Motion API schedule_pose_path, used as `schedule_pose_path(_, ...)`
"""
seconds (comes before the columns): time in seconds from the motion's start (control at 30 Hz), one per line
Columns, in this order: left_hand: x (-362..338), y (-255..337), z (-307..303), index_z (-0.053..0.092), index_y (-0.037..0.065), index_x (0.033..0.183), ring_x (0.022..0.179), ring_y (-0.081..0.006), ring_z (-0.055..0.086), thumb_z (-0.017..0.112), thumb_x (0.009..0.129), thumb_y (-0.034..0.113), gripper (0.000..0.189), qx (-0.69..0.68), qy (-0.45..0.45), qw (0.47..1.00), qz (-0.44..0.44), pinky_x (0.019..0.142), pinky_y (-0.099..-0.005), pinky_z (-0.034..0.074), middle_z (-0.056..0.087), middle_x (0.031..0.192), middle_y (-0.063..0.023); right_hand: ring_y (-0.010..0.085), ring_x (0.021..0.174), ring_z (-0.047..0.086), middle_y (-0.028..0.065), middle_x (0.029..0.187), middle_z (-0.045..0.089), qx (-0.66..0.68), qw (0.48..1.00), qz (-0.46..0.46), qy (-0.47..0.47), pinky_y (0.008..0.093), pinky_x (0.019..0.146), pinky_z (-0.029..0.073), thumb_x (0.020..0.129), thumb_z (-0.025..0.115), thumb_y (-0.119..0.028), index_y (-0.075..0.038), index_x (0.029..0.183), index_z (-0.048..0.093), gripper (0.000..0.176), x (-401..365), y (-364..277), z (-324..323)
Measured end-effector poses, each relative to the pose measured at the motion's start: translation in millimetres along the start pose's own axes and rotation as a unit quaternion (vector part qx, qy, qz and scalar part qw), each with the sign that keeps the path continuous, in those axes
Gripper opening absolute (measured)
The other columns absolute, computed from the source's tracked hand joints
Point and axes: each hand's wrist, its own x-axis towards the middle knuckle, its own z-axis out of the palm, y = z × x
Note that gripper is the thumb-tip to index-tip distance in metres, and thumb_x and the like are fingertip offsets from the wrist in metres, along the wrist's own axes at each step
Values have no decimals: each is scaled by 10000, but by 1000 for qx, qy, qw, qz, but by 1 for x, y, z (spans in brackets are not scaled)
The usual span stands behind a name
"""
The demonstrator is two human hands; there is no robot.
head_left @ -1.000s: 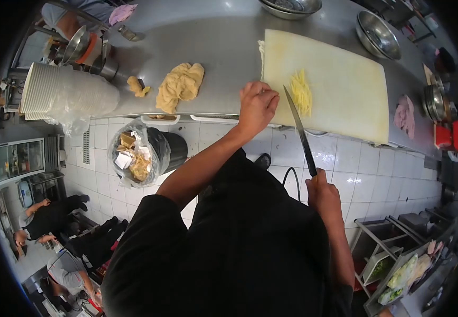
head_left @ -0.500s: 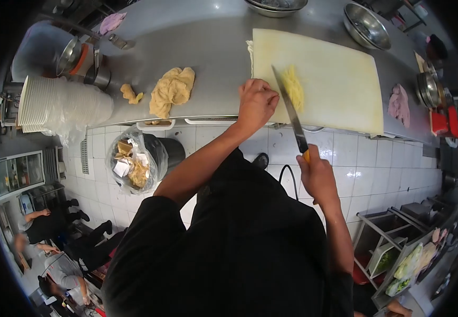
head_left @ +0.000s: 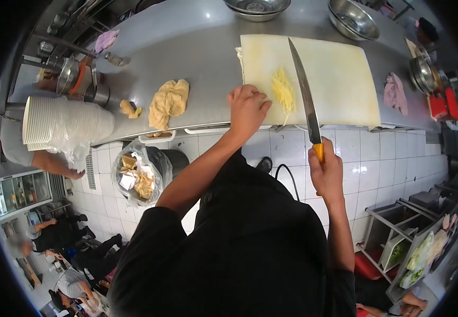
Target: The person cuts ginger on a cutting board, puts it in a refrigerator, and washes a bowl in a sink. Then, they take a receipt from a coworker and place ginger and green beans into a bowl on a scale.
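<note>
A kitchen knife (head_left: 306, 87) with a yellow handle is in my right hand (head_left: 326, 171), fingers wrapped round the handle. Its long blade points away from me over the white cutting board (head_left: 340, 79), to the right of a small pile of thin yellow shreds (head_left: 282, 91). At the board's near left corner rests my left hand (head_left: 248, 110), fingers loosely bent and thumb apart, with nothing visible in it. The shreds lie just right of that hand. Farther left on the steel counter (head_left: 208, 68) are a crumpled tan cloth (head_left: 168, 104) and a knobbly ginger piece (head_left: 129, 109).
Metal bowls (head_left: 353, 20) stand behind the board, a pink cloth (head_left: 396, 94) to its right. Stacked white tubs (head_left: 62, 124) in plastic sit at the left. A lined bin (head_left: 138, 174) is below the counter. A co-worker's arm (head_left: 54, 162) reaches in from the left.
The knife has moved right, away from the shreds, and its blade is turned more upright in view. My left hand's fingers have loosened from a pinch. A co-worker's arm has appeared at the left.
</note>
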Motion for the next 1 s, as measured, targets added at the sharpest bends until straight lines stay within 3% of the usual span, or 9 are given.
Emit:
schedule_pose_path(0.17,29,5,12,733,88,870,966,-252,540,764,747,157,144,4,-5,999,33,829,-397,375,628,929,-41,371,733,611,171,885,627,-81,968,-146,189,434,618,483,768,692,-39,-76,1147,548,407,9,11,8)
schedule_pose_path(0.27,24,23,-3,721,82,815,945,-245,536,783,728,143,123,-97,59,993,38,844,-389,367,613,934,-23,367,787,595,153,905,606,-109,963,-136,205,444,669,475,721,718,-6,-80,1132,552,450,12,21,3)
schedule_pose_path(0.4,32,77,-39,713,86,816,950,-246,542,824,688,173,190,-72,29,988,134,796,-381,394,615,913,-23,368,789,573,149,853,588,-107,957,-152,224,450,699,453,702,727,-2,-58,1085,545,427,10,22,4)
schedule_pose_path(0.53,51,75,-24,707,89,777,968,-232,524,831,665,217,210,-62,-8,986,153,832,-374,348,602,917,-21,373,765,564,157,858,591,-119,956,-179,202,460,696,445,701,721,4,-41,1059,538,405,9,19,6)
schedule_pose_path(0.67,87,59,-9,716,100,786,944,-242,530,807,704,212,166,-4,17,987,158,821,-380,356,611,905,-32,378,783,575,168,887,605,-106,967,-168,161,459,701,450,699,720,7,-46,1066,538,413,3,20,10)
schedule_pose_path(0.77,108,51,-17,721,104,795,910,-238,545,778,749,191,114,-25,69,987,142,816,-387,359,627,865,-52,388,738,588,184,854,618,-46,977,-127,163,418,650,463,712,732,-2,-44,1086,546,420,-3,20,8)
schedule_pose_path(0.9,103,26,-38,723,62,922,822,-278,565,703,803,99,126,-99,78,991,46,802,-399,425,646,817,-89,264,619,601,124,765,630,128,985,-15,112,326,573,456,773,711,-12,-32,1121,559,380,-5,36,-8)
schedule_pose_path(0.97,82,16,-44,718,48,968,830,-286,580,697,812,95,164,-78,47,995,30,792,-396,457,655,836,-104,183,572,581,80,726,620,274,959,46,60,284,548,442,805,688,-16,-22,1134,565,351,-1,62,-11)
schedule_pose_path(1.0,68,14,-49,717,45,977,846,-282,587,705,813,104,175,-56,23,998,21,794,-389,464,661,854,-114,110,607,560,38,748,611,417,904,97,15,257,556,434,835,651,-17,-18,1153,570,328,-2,46,-27)
